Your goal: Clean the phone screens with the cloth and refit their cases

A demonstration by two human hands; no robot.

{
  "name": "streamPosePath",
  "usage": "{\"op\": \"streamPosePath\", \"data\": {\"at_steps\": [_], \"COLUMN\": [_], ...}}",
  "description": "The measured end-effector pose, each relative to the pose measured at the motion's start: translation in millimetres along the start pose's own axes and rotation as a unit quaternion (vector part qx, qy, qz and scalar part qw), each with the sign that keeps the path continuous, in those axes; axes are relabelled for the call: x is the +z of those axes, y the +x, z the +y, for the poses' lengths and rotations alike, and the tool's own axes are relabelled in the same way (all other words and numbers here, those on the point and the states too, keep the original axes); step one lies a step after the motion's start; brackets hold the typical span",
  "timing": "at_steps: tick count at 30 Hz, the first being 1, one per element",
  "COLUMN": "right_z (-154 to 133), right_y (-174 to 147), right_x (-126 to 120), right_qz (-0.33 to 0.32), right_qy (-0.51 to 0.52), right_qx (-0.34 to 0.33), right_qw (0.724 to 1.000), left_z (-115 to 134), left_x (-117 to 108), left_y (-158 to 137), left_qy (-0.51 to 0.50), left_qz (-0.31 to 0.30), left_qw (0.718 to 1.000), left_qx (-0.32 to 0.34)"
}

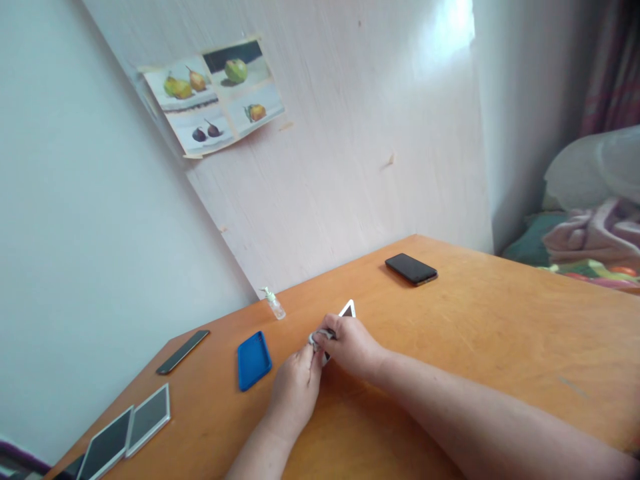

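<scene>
Above the wooden table, a white-framed phone is tilted between my hands, mostly covered by them. My left hand is closed around its near end. Over the screen side, my right hand has its fingers bunched on a small pale cloth, pressed against the phone. Just left of my hands lies a blue phone case, hollow side up. Behind the case stands a small clear pump bottle with a whitish top.
A black phone lies near the far edge of the table. At left are a thin dark phone and two white-framed devices, partly overlapping. The wall with a fruit picture borders the table; bedding is at right.
</scene>
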State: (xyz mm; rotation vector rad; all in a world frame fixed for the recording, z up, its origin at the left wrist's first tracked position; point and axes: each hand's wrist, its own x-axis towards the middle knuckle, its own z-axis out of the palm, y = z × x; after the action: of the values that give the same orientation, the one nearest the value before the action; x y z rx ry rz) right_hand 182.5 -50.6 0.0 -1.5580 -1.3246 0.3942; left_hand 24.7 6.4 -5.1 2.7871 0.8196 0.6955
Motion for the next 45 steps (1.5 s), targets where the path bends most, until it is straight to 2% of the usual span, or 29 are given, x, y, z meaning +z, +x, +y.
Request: {"op": "streamPosePath", "data": {"at_steps": [4,6,11,13,18,20,25,27,34,36,41,43,45], "right_z": [8,9,1,1,10,10,0,0,13,10,-5,-6,-3], "right_y": [13,13,-4,-3,15,15,-2,-3,20,16,-5,-6,0], "right_x": [-18,-19,4,5,-22,-25,-2,0,-36,-32,-3,-2,-11], "right_qz": [0.066,0.079,-0.006,-0.012,0.072,0.085,0.001,-0.010,0.098,0.086,-0.010,-0.019,-0.001], "right_qy": [-0.025,-0.028,0.002,-0.001,-0.058,-0.064,-0.042,-0.046,-0.110,-0.104,-0.070,-0.073,-0.089], "right_qx": [0.058,0.066,-0.017,-0.022,0.058,0.063,-0.010,-0.016,0.093,0.079,-0.010,-0.013,0.016], "right_qw": [0.996,0.994,1.000,1.000,0.994,0.992,0.999,0.999,0.985,0.988,0.997,0.997,0.996], "left_z": [1,1,-1,0,4,5,1,0,4,3,2,3,3], "left_x": [-1,-1,0,0,-3,-3,-1,0,-2,-2,-1,-1,-2], "left_y": [-1,-1,-1,-1,0,0,0,0,0,0,0,0,0], "left_qy": [0.015,0.015,-0.009,-0.011,0.014,0.015,0.007,-0.002,-0.001,0.002,-0.006,-0.010,-0.004], "left_qz": [0.003,0.004,0.002,-0.002,-0.008,-0.007,-0.007,-0.006,-0.005,-0.003,-0.004,-0.003,-0.004], "left_qw": [1.000,1.000,1.000,1.000,1.000,1.000,1.000,1.000,1.000,1.000,1.000,1.000,1.000], "left_qx": [0.000,0.003,-0.002,-0.006,-0.014,-0.012,-0.014,-0.015,-0.004,-0.003,-0.005,-0.006,-0.010]}}
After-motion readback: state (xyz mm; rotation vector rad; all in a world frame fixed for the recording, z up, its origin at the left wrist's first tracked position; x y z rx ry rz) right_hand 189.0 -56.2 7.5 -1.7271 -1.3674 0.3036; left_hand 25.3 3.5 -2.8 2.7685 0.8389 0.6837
